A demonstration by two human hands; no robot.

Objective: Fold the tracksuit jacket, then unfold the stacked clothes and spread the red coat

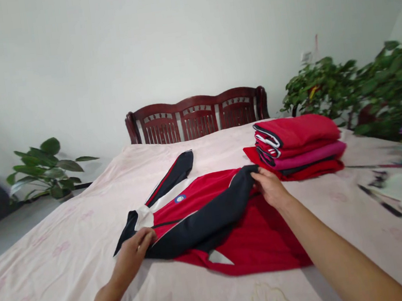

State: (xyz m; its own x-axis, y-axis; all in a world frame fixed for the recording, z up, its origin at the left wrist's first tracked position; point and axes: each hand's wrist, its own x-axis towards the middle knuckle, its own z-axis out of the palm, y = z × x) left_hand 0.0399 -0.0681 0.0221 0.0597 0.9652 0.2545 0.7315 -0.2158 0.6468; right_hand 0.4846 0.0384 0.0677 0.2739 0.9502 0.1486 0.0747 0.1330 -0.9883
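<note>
The left hand pinches the jacket near its collar. The right hand pinches one dark sleeve's end.

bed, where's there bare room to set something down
Bare sheet shows left of the jacket, between its far sleeve and the folded stack, and in front of the jacket. It's crowded at right around the dark slim object and pale item, and where the left hand and right hand grip.

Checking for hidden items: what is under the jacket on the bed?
The jacket lies on the pale pink bedsheet, visible around it. Anything directly beneath is covered and cannot be seen.
</note>
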